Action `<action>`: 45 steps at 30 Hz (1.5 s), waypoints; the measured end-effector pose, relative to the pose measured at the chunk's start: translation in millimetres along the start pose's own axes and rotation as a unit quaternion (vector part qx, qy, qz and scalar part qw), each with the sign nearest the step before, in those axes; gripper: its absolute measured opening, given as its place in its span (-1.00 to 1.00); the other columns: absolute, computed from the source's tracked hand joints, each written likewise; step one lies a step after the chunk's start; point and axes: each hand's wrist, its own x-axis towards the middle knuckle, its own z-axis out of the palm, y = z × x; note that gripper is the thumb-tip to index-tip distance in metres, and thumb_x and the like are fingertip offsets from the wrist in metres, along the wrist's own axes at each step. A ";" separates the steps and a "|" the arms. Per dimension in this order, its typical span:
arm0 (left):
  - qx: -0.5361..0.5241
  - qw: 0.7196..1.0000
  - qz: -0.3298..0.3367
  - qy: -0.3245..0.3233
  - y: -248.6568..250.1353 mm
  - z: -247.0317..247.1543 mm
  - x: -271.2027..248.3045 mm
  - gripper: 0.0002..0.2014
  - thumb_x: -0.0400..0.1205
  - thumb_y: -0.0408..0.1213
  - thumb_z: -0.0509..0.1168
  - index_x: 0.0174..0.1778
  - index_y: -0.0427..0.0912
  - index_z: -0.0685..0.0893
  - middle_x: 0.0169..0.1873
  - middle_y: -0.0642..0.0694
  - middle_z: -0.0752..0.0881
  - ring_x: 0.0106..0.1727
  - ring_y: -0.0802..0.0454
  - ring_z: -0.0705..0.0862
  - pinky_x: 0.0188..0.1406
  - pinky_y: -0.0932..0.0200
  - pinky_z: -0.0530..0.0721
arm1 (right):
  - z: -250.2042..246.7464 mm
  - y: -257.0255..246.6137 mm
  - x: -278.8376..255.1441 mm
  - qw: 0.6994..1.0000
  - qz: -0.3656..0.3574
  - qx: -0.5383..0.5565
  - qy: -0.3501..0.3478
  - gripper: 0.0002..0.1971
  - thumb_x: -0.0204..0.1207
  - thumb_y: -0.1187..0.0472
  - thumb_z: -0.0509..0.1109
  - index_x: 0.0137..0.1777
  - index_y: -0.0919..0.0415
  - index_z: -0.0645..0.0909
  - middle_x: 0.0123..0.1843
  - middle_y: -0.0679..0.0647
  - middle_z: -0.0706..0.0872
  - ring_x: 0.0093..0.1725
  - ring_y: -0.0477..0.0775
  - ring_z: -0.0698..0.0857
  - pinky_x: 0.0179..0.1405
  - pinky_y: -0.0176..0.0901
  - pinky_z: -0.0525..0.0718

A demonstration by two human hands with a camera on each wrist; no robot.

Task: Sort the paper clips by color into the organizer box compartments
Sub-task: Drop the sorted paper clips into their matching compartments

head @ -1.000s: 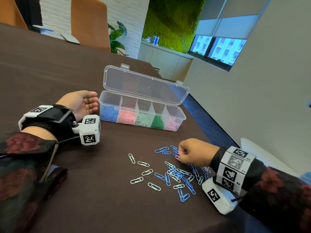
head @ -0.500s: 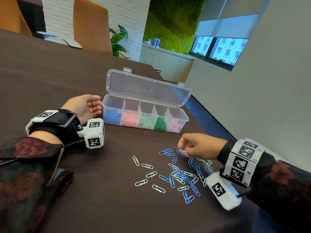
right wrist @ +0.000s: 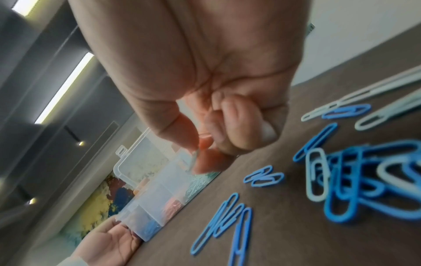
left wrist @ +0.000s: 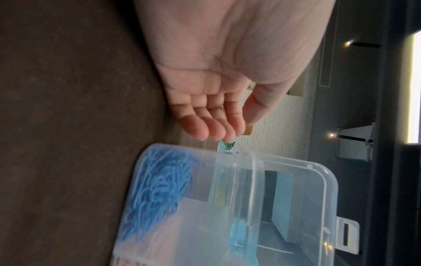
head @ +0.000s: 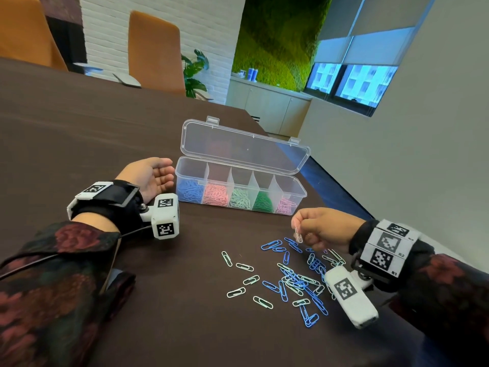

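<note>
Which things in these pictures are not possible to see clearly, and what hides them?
- Color of the clip pinched by the right hand: pale and small in the head view; blurred and covered by fingertips in the right wrist view.
- Right-end compartment of the organizer box: the head view leaves its pale pink hard to separate from the second compartment's; the left wrist view cuts it off.

Bare counter [head: 201, 234] lies open between the scattered paper clips [head: 291, 282] and the organizer box [head: 239, 193], whose upright lid [head: 243, 149] blocks its far side.
</note>
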 end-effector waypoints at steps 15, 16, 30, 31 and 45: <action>0.005 1.000 -0.002 0.000 0.0 0.4 0.5 -0.88 0.67 -0.35 0.18 -0.14 -0.21 0.59 -0.48 -0.04 0.61 -0.54 0.13 0.56 -0.58 0.37 0.61 | -3.1 -6.0 6.9 0.949 -0.032 -0.308 0.061 -0.68 0.52 0.44 0.13 -0.37 0.10 0.52 -0.35 -0.02 0.62 -0.49 -0.10 0.45 -0.47 -0.32 0.44; 0.005 1.000 -0.002 -0.001 -0.3 0.2 0.7 -0.88 0.67 -0.35 0.18 -0.14 -0.21 0.59 -0.49 -0.04 0.61 -0.54 0.13 0.56 -0.57 0.37 0.61 | -1.1 -11.5 4.4 0.932 -0.047 -0.354 0.066 -0.68 0.53 0.40 0.15 -0.36 0.06 0.54 -0.34 -0.05 0.60 -0.42 -0.11 0.48 -0.37 -0.31 0.47; -0.003 1.000 -0.005 -0.003 -1.1 0.3 1.1 -0.87 0.67 -0.34 0.18 -0.14 -0.21 0.60 -0.55 -0.02 0.62 -0.53 0.11 0.56 -0.58 0.36 0.61 | 41.4 -15.0 5.0 0.845 -0.135 -0.491 -0.161 -0.72 0.49 0.22 0.47 -0.35 -0.03 0.47 -0.36 -0.06 0.55 -0.36 -0.19 0.49 -0.36 -0.40 0.39; -0.003 1.000 -0.004 -0.003 -1.1 0.5 0.7 -0.87 0.67 -0.34 0.17 -0.14 -0.21 0.60 -0.55 -0.02 0.62 -0.52 0.11 0.56 -0.58 0.36 0.61 | 40.2 -16.1 4.8 0.866 -0.133 -0.456 -0.154 -0.72 0.50 0.26 0.46 -0.35 -0.01 0.46 -0.41 -0.14 0.56 -0.35 -0.26 0.54 -0.35 -0.46 0.43; -0.016 1.000 -0.005 0.005 -1.5 0.3 -0.5 -0.88 0.66 -0.35 0.21 -0.15 -0.24 0.61 -0.54 -0.05 0.62 -0.56 0.11 0.57 -0.58 0.36 0.60 | 57.5 -125.0 81.2 0.971 -0.079 0.218 0.055 -0.74 0.65 0.51 -0.04 -0.12 0.29 0.44 -0.36 0.15 0.38 -0.45 -0.04 0.33 -0.62 -0.42 0.40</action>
